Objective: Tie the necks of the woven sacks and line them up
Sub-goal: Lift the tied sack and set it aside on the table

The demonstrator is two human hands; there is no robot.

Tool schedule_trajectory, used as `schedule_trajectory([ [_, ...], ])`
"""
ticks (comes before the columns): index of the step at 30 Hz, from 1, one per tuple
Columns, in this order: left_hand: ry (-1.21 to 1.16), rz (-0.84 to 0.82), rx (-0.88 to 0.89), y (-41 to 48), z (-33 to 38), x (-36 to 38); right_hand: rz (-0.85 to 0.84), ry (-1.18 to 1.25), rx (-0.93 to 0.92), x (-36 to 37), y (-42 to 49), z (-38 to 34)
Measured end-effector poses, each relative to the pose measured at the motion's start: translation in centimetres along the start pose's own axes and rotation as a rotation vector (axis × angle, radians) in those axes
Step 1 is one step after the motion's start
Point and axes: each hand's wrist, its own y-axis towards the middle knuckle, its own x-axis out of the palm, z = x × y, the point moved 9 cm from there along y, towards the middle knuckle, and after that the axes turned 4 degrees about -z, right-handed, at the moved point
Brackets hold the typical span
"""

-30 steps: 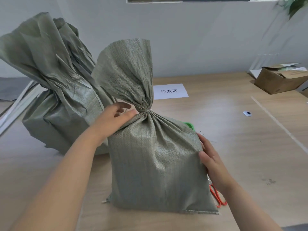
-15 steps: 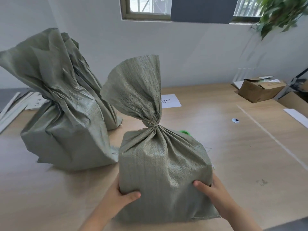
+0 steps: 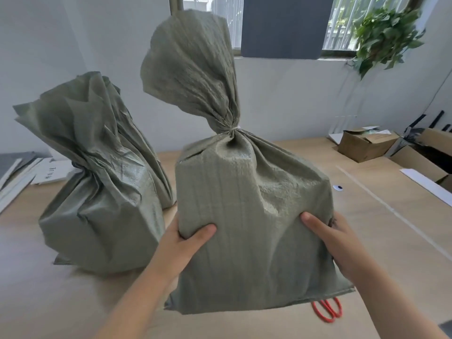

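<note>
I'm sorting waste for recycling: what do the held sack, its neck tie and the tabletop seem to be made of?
Held sack: likely woven plastic, grey-green with a slight sheen; fine grid weave and stiff creases show. Neck tie: thin pale band, plastic or string, too small to tell. Tabletop: pale wood-grain, matte, possibly laminate; streaked grain shows.

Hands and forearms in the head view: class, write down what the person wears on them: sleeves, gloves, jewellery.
Nothing is worn. The left hand and right hand have no gloves and no rings in sight. The left forearm and right forearm are bare down to the frame's edge: no sleeve, watch or bracelet shows.
</note>
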Motion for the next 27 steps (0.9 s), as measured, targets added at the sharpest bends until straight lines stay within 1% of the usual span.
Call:
schedule_trajectory([
  [2,-0.015,0.038,0.033,1.8,2.4,-0.3,0.0,-0.006,-0.033,0.1,2.0,-2.6],
  [4,0.048,0.083,0.074,3.9,5.0,-0.6,0.007,-0.012,-0.057,0.1,4.4,-5.0],
  [6,0.095,0.083,0.112,6.7,7.2,-0.3,0.001,-0.011,-0.078,-0.1,7.3,-6.8],
  [8,0.111,0.066,0.129,9.3,8.9,0.2,-0.011,-0.005,-0.087,-0.2,10.2,-8.0],
  [11,0.143,0.099,0.132,14.4,9.7,0.5,-0.029,-0.003,-0.096,-1.0,15.6,-8.7],
  [15,0.211,0.124,0.099,21.1,9.1,1.1,-0.064,-0.023,-0.094,-2.3,23.6,-7.9],
  [20,0.232,0.153,0.093,28.6,7.4,1.6,-0.149,-0.007,-0.059,-2.6,33.1,-4.7],
  [27,0.274,0.217,0.079,37.7,2.7,-0.2,-0.222,0.033,-0.042,-1.6,43.6,0.3],
])
